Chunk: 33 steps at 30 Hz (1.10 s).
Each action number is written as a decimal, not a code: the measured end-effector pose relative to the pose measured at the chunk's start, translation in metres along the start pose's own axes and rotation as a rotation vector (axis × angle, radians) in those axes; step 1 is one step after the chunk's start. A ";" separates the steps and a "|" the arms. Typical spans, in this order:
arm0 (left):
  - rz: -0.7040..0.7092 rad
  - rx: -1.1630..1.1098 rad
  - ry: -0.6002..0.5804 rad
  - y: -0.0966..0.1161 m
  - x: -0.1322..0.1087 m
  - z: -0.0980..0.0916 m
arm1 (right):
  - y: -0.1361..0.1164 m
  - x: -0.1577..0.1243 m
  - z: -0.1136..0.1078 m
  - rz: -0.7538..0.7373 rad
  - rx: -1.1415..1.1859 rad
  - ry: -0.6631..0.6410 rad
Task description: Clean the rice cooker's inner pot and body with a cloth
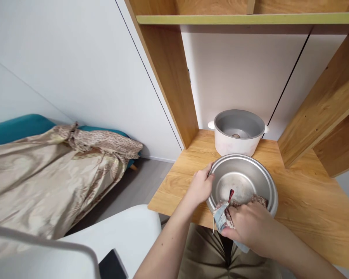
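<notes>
Bed [46, 174] under beige patterned cover, left of frame. Wooden table [308, 201] at right centre. White chair [128, 232] at lower left. White rice cooker [235, 145] at table's far edge, lid off. Metal pot [244, 178] just in front of it, tilted toward viewer. Left hand [200, 188] has fingers curled over pot's left rim. Right hand [251, 228] has fingers bunched around patterned cloth [222, 217], pressed to near inner wall.

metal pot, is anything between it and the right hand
Yes: a patterned cloth is bunched under the right hand against the near rim of the metal pot. The left hand grips the rim bare.
</notes>
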<state>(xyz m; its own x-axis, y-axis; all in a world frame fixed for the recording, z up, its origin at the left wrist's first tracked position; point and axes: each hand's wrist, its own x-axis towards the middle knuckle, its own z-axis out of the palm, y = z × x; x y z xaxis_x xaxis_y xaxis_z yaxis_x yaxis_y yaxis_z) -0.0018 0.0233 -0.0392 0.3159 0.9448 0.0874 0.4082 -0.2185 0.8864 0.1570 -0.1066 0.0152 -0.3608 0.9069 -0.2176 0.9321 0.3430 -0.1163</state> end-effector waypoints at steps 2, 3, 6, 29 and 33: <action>-0.020 0.010 0.035 0.001 0.000 0.003 | -0.001 0.001 0.000 -0.015 -0.005 0.024; -0.023 0.009 0.048 0.001 0.000 0.005 | -0.003 0.002 0.000 -0.025 -0.007 0.038; -0.037 -0.003 0.071 0.003 0.001 0.009 | -0.010 0.007 -0.003 -0.040 -0.016 0.069; -0.146 -0.060 0.118 -0.001 -0.021 0.016 | -0.016 0.012 -0.006 -0.010 0.046 0.073; -0.065 -0.061 0.063 0.005 -0.019 0.009 | -0.006 0.003 -0.001 -0.062 0.003 0.094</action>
<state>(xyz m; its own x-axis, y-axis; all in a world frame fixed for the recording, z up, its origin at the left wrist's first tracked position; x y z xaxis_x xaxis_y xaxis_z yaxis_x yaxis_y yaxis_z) 0.0018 0.0018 -0.0407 0.2351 0.9704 0.0558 0.3728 -0.1431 0.9168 0.1507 -0.1059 0.0162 -0.4131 0.9030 -0.1177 0.9080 0.3984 -0.1297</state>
